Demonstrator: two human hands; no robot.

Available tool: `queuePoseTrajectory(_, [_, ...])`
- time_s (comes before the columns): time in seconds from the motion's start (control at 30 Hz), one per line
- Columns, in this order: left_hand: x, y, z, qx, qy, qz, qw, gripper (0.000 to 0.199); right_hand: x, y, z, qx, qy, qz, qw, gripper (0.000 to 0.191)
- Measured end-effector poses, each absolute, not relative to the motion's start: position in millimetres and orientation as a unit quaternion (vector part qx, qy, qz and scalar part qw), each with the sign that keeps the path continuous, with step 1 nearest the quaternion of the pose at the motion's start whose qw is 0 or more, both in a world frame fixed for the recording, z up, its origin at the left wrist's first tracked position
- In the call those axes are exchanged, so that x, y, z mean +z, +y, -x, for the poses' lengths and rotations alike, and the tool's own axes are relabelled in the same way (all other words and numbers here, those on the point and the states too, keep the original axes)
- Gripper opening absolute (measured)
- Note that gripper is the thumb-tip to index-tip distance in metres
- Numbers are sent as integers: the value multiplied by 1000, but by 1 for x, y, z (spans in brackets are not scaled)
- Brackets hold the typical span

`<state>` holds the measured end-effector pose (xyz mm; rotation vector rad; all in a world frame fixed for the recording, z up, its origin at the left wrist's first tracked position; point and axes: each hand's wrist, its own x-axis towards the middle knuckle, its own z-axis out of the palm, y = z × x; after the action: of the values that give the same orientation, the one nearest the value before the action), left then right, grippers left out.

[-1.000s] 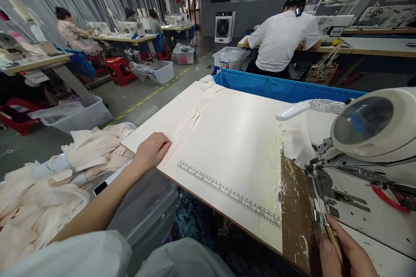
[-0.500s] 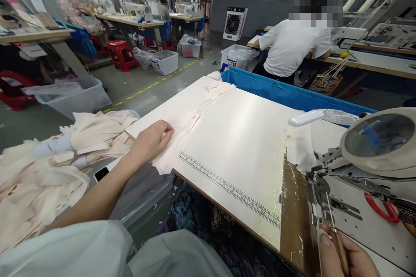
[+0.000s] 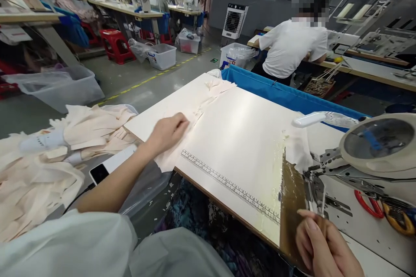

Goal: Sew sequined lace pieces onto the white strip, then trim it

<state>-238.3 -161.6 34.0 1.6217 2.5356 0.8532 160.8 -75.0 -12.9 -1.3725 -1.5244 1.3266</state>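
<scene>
My left hand [image 3: 169, 132] rests on cream fabric pieces [image 3: 167, 160] at the near left edge of the white table [image 3: 247, 134], fingers curled on the cloth. More of the cream fabric [image 3: 209, 95] trails toward the table's far corner. My right hand [image 3: 325, 246] is at the bottom right, just in front of the sewing machine's [image 3: 377, 143] needle area, fingers curled around a thin tool [image 3: 323, 201] whose metal tip sticks up from them. A printed ruler [image 3: 227, 184] runs along the table's front edge between my two hands.
A heap of cream fabric pieces [image 3: 48, 164] and a phone [image 3: 107, 166] lie on a bin to my left. Red and yellow scissors [image 3: 377, 210] sit on the machine bed. A blue cloth trough [image 3: 286, 93] borders the far edge. A person in a white shirt [image 3: 292, 47] works beyond.
My left hand has slid right along the table edge, dragging the cream fabric with it. My right hand has turned and shifted left, so the tool's wooden handle no longer shows.
</scene>
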Motion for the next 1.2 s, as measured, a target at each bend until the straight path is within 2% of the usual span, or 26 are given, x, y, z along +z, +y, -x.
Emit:
queuePoseTrajectory(0.07, [34,-141,211,307,738,-597,65,22,-2,-68,-134,591,-566,468,334,48])
queuePoseTrajectory(0.2, [20,-106,129,289,560,-761,156,21,14,-46,-75,720,-508,401,251,60])
queuePoseTrajectory(0.3, [7,-106,69,263,424,-849,173,19,18,-37,-55,733,-503,391,240,52])
queuePoseTrajectory(0.43, [12,-125,48,263,255,-887,283,16,14,-53,-81,694,-531,408,265,40])
queuePoseTrajectory(0.53, [21,-120,78,287,338,-855,271,29,11,-81,-125,673,-538,441,254,38])
queuePoseTrajectory(0.6, [19,-104,100,298,434,-829,189,39,9,-102,-152,665,-536,459,246,40])
queuePoseTrajectory(0.73, [3,-75,109,178,456,-869,71,36,6,-140,-179,645,-485,526,269,43])
queuePoseTrajectory(0.87, [-1,-63,86,56,469,-882,1,38,6,-163,-185,603,-443,603,278,48])
queuePoseTrajectory(1.03, [6,-42,67,-7,523,-852,-31,50,3,-176,-206,571,-487,607,262,44])
queuePoseTrajectory(1.2, [0,-23,50,8,529,-848,-4,56,3,-197,-238,557,-470,641,243,47])
